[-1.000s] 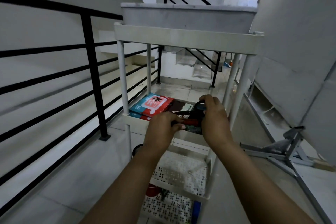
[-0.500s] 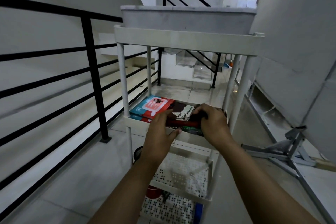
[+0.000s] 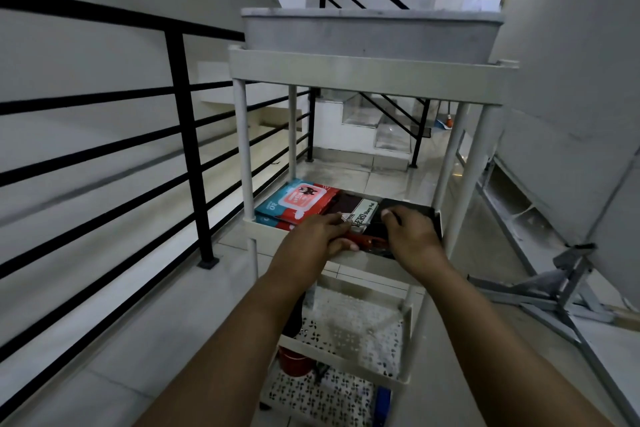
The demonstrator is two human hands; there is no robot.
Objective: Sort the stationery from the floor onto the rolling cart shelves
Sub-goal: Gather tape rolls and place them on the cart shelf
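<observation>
The white rolling cart (image 3: 346, 68) stands in front of me with a grey tray on top. On its second shelf lie a red and blue packet (image 3: 298, 199), a dark stamp pad box (image 3: 360, 213) and a black flat item (image 3: 420, 211). Red-handled scissors (image 3: 369, 241) rest low at the shelf's near edge. My left hand (image 3: 318, 236) pinches their left end, thumb underneath. My right hand (image 3: 412, 232) covers their right end, fingers curled down onto the black item.
A black railing (image 3: 187, 149) runs along the left. A folded metal stand (image 3: 554, 288) lies on the floor at right. The lower shelves have patterned liners (image 3: 353, 333), with a red cup (image 3: 294, 360) and a blue item (image 3: 382, 399). Stairs rise behind.
Both hands have lowered the scissors from above the shelf down onto it and pushed slightly forward. My view has dipped a little.
</observation>
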